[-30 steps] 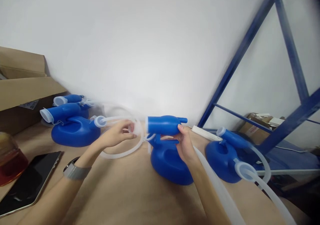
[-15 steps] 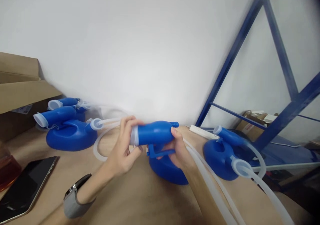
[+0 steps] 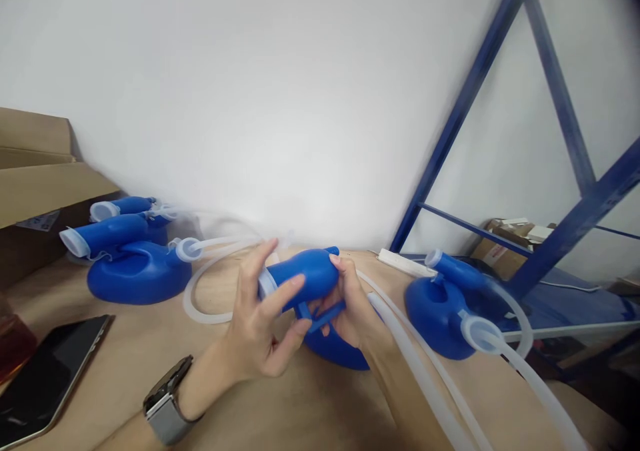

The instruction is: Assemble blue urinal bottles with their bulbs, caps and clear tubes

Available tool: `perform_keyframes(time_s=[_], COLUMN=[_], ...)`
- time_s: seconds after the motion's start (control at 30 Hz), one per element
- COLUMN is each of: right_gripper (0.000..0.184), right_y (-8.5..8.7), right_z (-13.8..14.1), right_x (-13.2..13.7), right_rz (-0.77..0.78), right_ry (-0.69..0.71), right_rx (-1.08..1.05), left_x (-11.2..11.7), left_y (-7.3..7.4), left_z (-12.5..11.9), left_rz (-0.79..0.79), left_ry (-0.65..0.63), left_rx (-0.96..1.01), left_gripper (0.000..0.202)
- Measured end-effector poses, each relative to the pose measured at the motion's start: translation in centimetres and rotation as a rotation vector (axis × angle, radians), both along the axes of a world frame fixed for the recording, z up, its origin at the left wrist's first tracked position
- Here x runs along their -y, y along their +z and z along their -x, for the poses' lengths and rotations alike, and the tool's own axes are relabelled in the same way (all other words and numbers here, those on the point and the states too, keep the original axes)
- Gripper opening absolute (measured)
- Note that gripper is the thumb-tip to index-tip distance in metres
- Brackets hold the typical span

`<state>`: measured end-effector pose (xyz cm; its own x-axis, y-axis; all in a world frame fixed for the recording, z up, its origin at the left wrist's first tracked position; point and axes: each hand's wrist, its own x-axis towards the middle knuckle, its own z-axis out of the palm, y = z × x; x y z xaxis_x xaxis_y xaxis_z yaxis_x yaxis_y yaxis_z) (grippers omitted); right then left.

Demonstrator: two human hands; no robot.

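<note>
Spreading across the foreground, the tan table [image 3: 180, 364] bears a black smartphone [image 3: 47, 377] at left, beside a vessel of reddish liquid [image 3: 16, 344]. Over its middle, the right hand [image 3: 357, 304] grips a blue plastic receptacle [image 3: 313, 274] by its rounded end; the left hand [image 3: 263, 324], fingers spread, touches it around its whitish rim. Just below sits a blue jug [image 3: 337, 351]. Farther back, a cardboard box [image 3: 45, 187] stands left, a blue metal rack [image 3: 453, 131] right, with a cluttered carton [image 3: 500, 251] on its shelf, before a white wall [image 3: 275, 104].
</note>
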<state>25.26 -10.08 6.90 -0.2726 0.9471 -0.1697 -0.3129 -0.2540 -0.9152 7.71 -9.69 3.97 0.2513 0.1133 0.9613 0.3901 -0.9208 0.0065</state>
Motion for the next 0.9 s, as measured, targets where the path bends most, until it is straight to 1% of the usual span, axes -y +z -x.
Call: perform_keyframes(time_s=[0.1,0.17,0.23,0.3,0.33,0.37,0.4,0.47,0.5,0.53,0.57,0.6,0.63,0.7,0.77,0.83,0.9], right_gripper=[0.062,0.068,0.081,0.094,0.096,0.094,0.088,0.071,0.064,0.056,0.049,0.046,0.048,0.051,0.046,0.041,0.039], right_y=[-0.5,-1.0,-1.5,-1.8,-1.8,-1.8,-1.6,-1.1,-0.8,-0.5,-0.3,-0.3,-0.3,-0.7,-1.3,-1.7,-1.9], right_z=[-0.6,-0.9,-1.0,-0.9,-0.7,-0.6,-0.4,-0.2,0.0,0.1,0.3,0.5,0.7,1.2,1.6,1.8,1.5], right_x=[-0.6,-1.2,-1.7,-1.8,-1.7,-1.5,-1.1,-0.1,0.4,0.9,1.3,1.6,1.7,1.7,1.5,1.1,0.8], right_rz=[0.033,0.063,0.084,0.057,0.019,-0.042,-0.132,-0.393,-0.543,-0.687,-0.809,-0.897,-0.959,-1.029,-1.037,-1.019,-0.984], right_ry=[0.031,0.099,0.222,0.363,0.392,0.368,0.292,0.022,-0.094,-0.162,-0.18,-0.16,-0.123,-0.058,-0.054,-0.072,-0.102], right_rx=[-0.025,-0.013,0.036,0.139,0.225,0.339,0.471,0.699,0.764,0.797,0.814,0.834,0.863,0.917,0.915,0.874,0.81], left_x=[0.4,0.4,0.0,-0.8,-1.1,-1.5,-1.7,-2.0,-1.9,-1.8,-1.7,-1.5,-1.3,-1.1,-1.1,-1.1,-1.0], left_y=[0.6,1.2,2.0,2.8,3.2,3.6,3.9,4.4,4.5,4.5,4.5,4.3,4.1,3.6,3.1,2.8,2.8], left_z=[0.1,0.2,0.7,1.8,2.5,3.1,3.8,4.6,4.7,4.7,4.5,4.1,3.7,2.8,2.1,1.8,1.8], left_rz=[-0.109,-0.117,-0.059,0.071,0.155,0.244,0.327,0.437,0.465,0.478,0.487,0.499,0.521,0.597,0.696,0.793,0.817], left_ry=[0.028,0.039,0.075,0.134,0.175,0.225,0.284,0.418,0.468,0.501,0.52,0.531,0.54,0.555,0.533,0.462,0.366], left_rx=[-0.109,-0.154,-0.148,-0.098,-0.064,-0.031,0.005,0.077,0.096,0.103,0.103,0.096,0.082,0.043,-0.011,-0.046,-0.035], left_gripper=[0.05,0.046,0.043,0.04,0.039,0.038,0.039,0.044,0.046,0.048,0.05,0.052,0.055,0.062,0.064,0.06,0.056])
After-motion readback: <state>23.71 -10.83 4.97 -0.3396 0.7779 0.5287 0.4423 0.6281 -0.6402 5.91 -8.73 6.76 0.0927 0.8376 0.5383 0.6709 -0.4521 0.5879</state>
